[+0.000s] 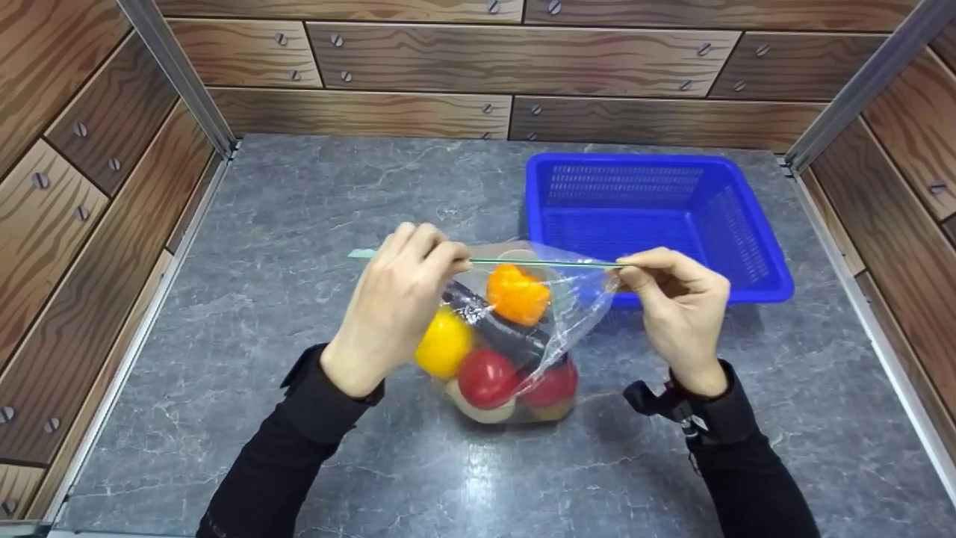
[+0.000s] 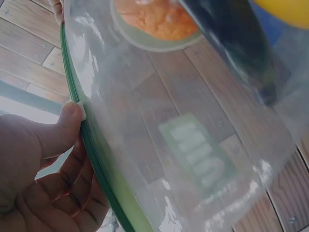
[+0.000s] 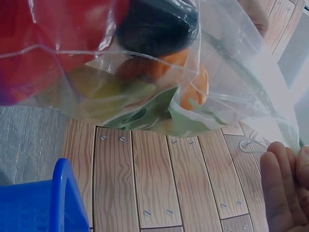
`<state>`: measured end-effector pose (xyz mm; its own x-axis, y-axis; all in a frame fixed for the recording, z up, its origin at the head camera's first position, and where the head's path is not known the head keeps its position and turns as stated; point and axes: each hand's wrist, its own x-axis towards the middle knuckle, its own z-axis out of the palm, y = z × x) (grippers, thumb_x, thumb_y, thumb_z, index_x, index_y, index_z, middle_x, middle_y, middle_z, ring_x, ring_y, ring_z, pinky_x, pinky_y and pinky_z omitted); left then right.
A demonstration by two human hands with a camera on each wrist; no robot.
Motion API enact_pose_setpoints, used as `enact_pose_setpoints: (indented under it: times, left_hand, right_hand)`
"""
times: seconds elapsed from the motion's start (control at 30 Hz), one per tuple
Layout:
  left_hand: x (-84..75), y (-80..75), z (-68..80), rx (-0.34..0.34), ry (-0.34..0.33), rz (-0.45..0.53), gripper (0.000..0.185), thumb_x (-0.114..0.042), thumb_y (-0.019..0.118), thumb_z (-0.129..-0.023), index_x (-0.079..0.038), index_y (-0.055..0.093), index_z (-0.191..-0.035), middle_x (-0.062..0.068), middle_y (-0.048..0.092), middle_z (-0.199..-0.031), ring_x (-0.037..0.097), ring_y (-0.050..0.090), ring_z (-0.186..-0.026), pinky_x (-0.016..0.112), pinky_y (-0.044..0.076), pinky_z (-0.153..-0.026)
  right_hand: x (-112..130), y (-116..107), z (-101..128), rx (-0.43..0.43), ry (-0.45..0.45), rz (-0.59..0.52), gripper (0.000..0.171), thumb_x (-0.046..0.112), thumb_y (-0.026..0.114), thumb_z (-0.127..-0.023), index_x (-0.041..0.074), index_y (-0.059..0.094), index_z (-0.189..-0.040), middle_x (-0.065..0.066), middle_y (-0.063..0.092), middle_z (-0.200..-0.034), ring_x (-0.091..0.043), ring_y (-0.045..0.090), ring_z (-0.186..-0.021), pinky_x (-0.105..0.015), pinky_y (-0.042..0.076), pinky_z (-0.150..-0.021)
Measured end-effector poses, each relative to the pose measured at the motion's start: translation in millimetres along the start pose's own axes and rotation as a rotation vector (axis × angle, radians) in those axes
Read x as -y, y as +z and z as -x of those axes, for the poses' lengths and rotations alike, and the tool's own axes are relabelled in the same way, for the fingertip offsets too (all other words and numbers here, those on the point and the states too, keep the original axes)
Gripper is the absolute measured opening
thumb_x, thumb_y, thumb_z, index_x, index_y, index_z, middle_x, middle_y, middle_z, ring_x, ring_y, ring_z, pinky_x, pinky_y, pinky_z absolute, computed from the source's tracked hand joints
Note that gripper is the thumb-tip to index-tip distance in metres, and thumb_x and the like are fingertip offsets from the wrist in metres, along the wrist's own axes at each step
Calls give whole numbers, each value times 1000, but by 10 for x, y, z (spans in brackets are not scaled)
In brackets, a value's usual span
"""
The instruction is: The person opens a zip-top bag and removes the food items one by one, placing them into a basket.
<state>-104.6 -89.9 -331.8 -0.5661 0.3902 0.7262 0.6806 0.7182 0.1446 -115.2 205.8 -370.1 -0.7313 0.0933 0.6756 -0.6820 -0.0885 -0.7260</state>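
A clear zip bag point(image 1: 579, 299) with a green zip strip point(image 1: 538, 262) hangs between both hands, its bulky lower part low over the tabletop. Through the plastic show a long dark eggplant point(image 1: 508, 329), an orange pepper-like piece point(image 1: 520, 294), a yellow round fruit point(image 1: 444, 344), and red round produce point(image 1: 488, 379). My left hand point(image 1: 399, 299) grips the zip strip left of centre; in the left wrist view its thumb presses a small whitish slider point(image 2: 82, 111). My right hand point(image 1: 683, 302) pinches the strip's right end between thumb and index finger. Green print point(image 2: 198, 152) marks the bag.
Behind and right of the bag stands a blue plastic basket point(image 1: 620, 224) with slotted walls, its near rim close to the right hand. Wood-patterned panels point(image 1: 515, 60) enclose the grey marbled tabletop point(image 1: 299, 202) at the back and sides.
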Motion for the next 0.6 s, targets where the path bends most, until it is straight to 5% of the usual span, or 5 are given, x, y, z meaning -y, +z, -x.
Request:
enact_pose_setpoints:
  times: [0.6]
  left_hand:
    - [237,-234,230,-44,-127,26,16,-16,69,-98,-3,76,-102,10,65,-90,24,53,-82,31,46,-70]
  right_hand:
    - [-42,-69,-5,-5,4,-25,4,-22,68,-88,-23,69,-91,-10,80,-82,-15,77,-68,-28,65,-67]
